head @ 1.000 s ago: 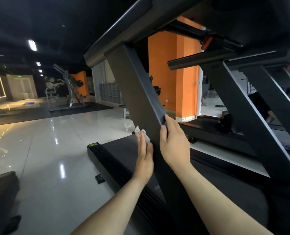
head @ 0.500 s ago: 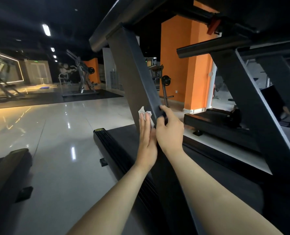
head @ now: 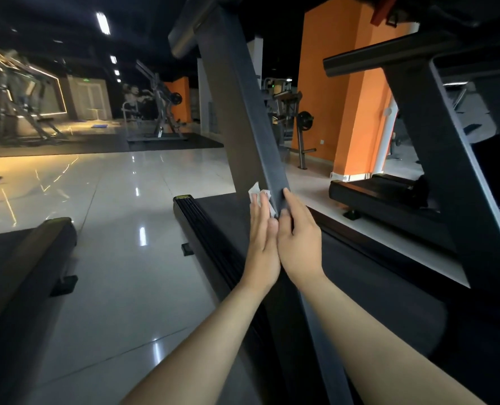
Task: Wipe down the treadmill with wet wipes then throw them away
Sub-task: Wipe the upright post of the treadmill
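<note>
1. Treadmill [head: 374,287], head view: fills the middle and right of the frame, belt running away from the camera, black side rail [head: 208,238] along its left edge.
2. Post [head: 243,112]: dark grey flat-sided upright of the treadmill. Its long axis is slanted, with the foot near the camera at lower right and the top leaning up and to the left, where it meets the handrail [head: 184,33].
3. Wipe [head: 256,192]: white and crumpled, lying on the post's left face about halfway up. A corner shows above the fingertips; the rest is hidden under them.
4. Left hand [head: 262,244]: flat, fingers straight and together, pointing up along the post and pressing the wipe against its left face.
5. Right hand [head: 300,247]: just beside the left and touching it. It holds the post, thumb on the near edge and fingers wrapped onto the right face. Whether it also has a wipe cannot be told.
6. Floor [head: 126,229]: glossy pale tile, left of the treadmill.
7. Pillar [head: 330,97]: orange, behind the post.
8. Other treadmills: one at far right [head: 383,194], one at lower left [head: 23,273].
</note>
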`<state>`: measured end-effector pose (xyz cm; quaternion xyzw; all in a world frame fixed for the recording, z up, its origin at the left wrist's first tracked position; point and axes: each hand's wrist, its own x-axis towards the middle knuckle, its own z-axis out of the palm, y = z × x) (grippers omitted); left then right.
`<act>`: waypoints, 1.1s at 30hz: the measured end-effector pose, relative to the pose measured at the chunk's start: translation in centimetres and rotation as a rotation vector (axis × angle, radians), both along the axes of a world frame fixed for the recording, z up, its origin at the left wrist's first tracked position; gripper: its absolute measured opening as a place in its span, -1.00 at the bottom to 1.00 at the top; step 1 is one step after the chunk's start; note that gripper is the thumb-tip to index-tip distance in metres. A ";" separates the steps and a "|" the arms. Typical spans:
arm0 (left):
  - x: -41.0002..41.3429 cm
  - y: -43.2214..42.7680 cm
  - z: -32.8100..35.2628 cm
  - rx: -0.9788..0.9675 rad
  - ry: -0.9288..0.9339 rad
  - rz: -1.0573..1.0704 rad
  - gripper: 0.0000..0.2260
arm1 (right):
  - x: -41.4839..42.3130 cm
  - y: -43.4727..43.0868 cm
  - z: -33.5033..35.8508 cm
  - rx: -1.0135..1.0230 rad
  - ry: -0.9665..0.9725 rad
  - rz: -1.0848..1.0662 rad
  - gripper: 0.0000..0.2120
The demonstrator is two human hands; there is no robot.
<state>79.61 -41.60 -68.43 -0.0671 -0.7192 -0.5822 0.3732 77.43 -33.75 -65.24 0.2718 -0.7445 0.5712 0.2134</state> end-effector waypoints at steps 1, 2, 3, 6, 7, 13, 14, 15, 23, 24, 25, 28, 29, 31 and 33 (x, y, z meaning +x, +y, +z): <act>0.0 0.2 0.3 -0.043 0.018 0.025 -0.58 | 0.3 0.6 -0.7 -0.019 -0.024 -0.003 -0.59; 0.0 0.2 0.3 -0.082 0.018 0.053 -0.57 | 0.6 1.1 -1.4 -0.022 -0.049 -0.008 -0.59; -0.1 0.2 -0.1 -0.111 0.013 0.074 -0.57 | 0.9 1.5 -2.0 -0.015 -0.064 -0.015 -0.59; -0.2 0.2 -2.4 -0.040 -0.012 0.050 -0.57 | 1.6 2.3 -3.0 0.016 -0.101 -0.046 -0.57; -0.1 0.3 -3.6 0.017 -0.029 0.034 -0.58 | 1.8 2.5 -3.2 0.025 -0.127 -0.056 -0.56; 1.9 1.6 -8.3 0.172 -0.167 -0.023 -0.62 | 3.2 3.7 -5.4 0.112 -0.151 -0.136 -0.56; 2.2 1.9 -8.0 0.167 -0.181 -0.016 -0.63 | 3.4 3.9 -5.9 0.120 -0.155 -0.140 -0.54; 2.4 2.2 -7.4 0.152 -0.180 -0.010 -0.63 | 3.6 4.1 -6.3 0.119 -0.163 -0.140 -0.52; 2.4 3.2 -3.6 -0.224 -0.022 0.066 -0.61 | 3.9 4.9 -7.5 0.056 -0.216 -0.103 -0.55; 2.4 3.0 -3.9 -0.233 -0.020 0.071 -0.59 | 4.1 5.1 -7.8 0.063 -0.219 -0.105 -0.55; 2.5 2.9 -4.4 -0.226 -0.040 0.075 -0.57 | 4.2 5.3 -8.2 0.071 -0.218 -0.106 -0.54; 3.1 3.2 -7.5 -0.121 -0.156 0.042 -0.56 | 5.0 6.2 -9.4 0.101 -0.217 -0.104 -0.54; 3.6 3.6 -8.7 -0.070 -0.181 0.019 -0.56 | 5.2 6.5 -9.8 0.109 -0.221 -0.106 -0.53; 4.5 4.5 -11.2 0.045 -0.208 -0.035 -0.57 | 5.8 6.9 -10.3 0.119 -0.232 -0.097 -0.51; 5.5 5.6 -13.0 0.163 -0.243 -0.077 -0.55 | 6.2 7.1 -10.7 0.123 -0.249 -0.083 -0.48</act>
